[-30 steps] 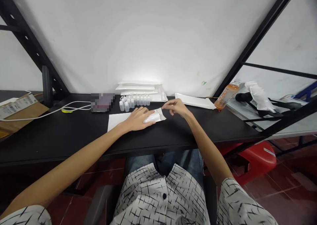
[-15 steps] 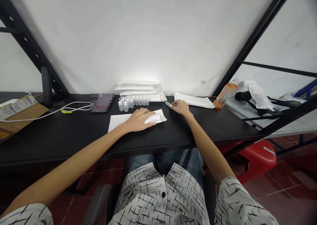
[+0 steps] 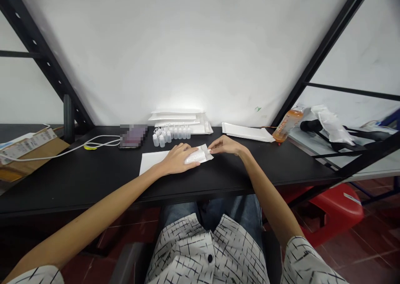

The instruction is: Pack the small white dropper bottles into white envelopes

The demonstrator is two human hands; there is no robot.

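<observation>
White packet [image 3: 198, 155], its glossy surface apparently plastic, is held flat on the black desk [image 3: 78, 188], overlapping the right end of a sheet of white paper [image 3: 154, 161]. The left hand [image 3: 179, 159] is laid over the packet's left half, with its fingers [image 3: 190, 157] pressed together and curved down onto the packet. The right hand [image 3: 226, 145] is brought to the packet's right end, where its fingers [image 3: 215, 147] are held close together and their tips touch the white corner; whether that corner is pinched cannot be told.

Beyond the packet, a group of small white dropper bottles [image 3: 170, 137] is stood upright, and a stack of white envelopes [image 3: 178, 119] is placed behind them. To the left of the packet, a pixelated phone [image 3: 133, 136] is laid flat, with a white cable [image 3: 93, 143] running from it. To the right of the packet, a flat white mailer [image 3: 246, 132] is laid on the desk, and further along, an orange drink bottle [image 3: 286, 125] is tilted against the desk's far edge. Far to the left of the packet, a labelled cardboard parcel [image 3: 28, 150] is seen.
</observation>
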